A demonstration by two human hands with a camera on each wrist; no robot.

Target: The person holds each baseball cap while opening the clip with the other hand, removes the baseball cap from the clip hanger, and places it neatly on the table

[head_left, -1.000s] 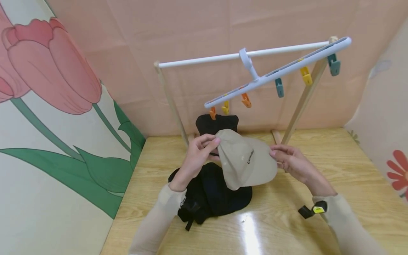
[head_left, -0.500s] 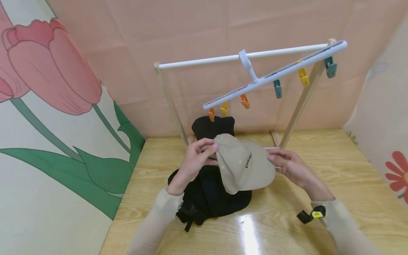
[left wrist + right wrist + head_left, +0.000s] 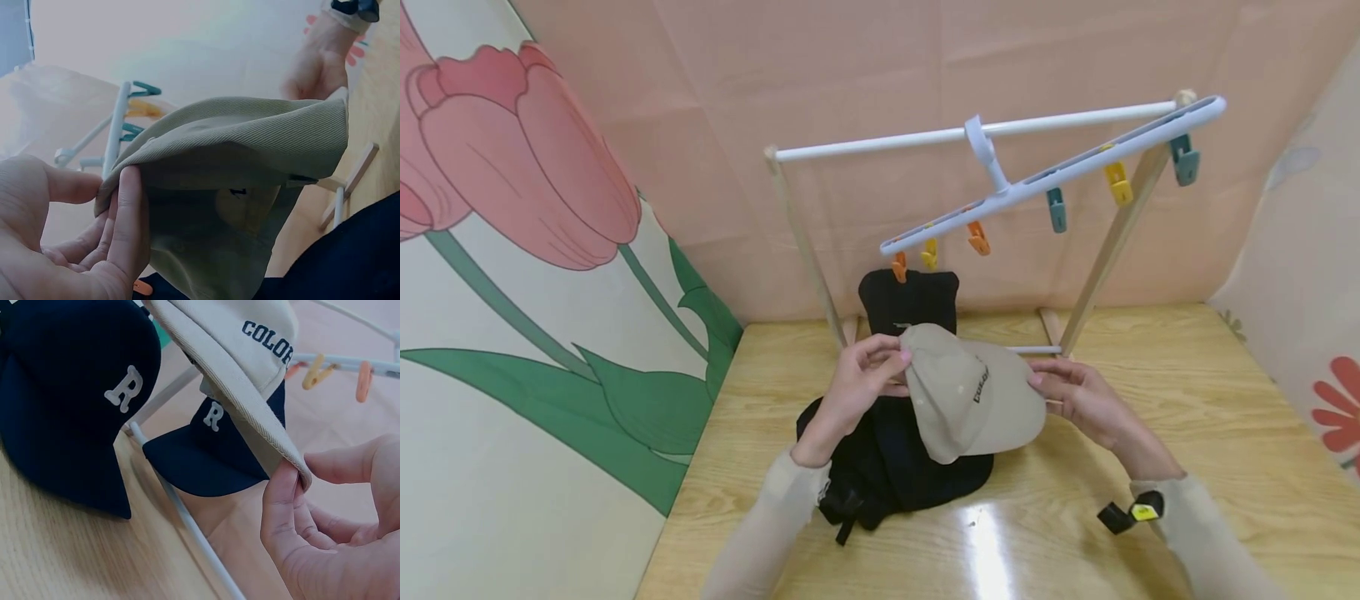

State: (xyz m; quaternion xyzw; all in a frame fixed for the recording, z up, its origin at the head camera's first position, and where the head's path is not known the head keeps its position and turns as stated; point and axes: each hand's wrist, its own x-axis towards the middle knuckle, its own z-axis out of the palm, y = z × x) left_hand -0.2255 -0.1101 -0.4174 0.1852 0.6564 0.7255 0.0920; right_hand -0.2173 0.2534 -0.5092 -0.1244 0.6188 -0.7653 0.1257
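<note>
A beige baseball cap [image 3: 958, 392] with dark lettering is held up above the table between both hands. My left hand [image 3: 865, 379] pinches the edge of its crown, thumb against fingers, as the left wrist view also shows. On the other side my right hand [image 3: 1082, 400] pinches the edge of the brim between thumb and fingers. Below the beige cap lies a dark navy cap [image 3: 895, 467], partly covered by it. Another dark cap [image 3: 910, 296] stands behind, at the rack's foot. Both dark caps carry a white letter R in the right wrist view.
A rack with a white top bar [image 3: 880, 144] and wooden legs stands at the back of the wooden table [image 3: 1150, 400]. From the bar hangs a pale blue hanger [image 3: 1037, 182] with several coloured clips, among them a yellow clip [image 3: 1118, 183]. A pink backdrop is behind.
The beige cap and both hands have come slightly down and towards me, showing more of the dark cap behind. Both hands keep their hold. The dark caps and hanger stay put.
</note>
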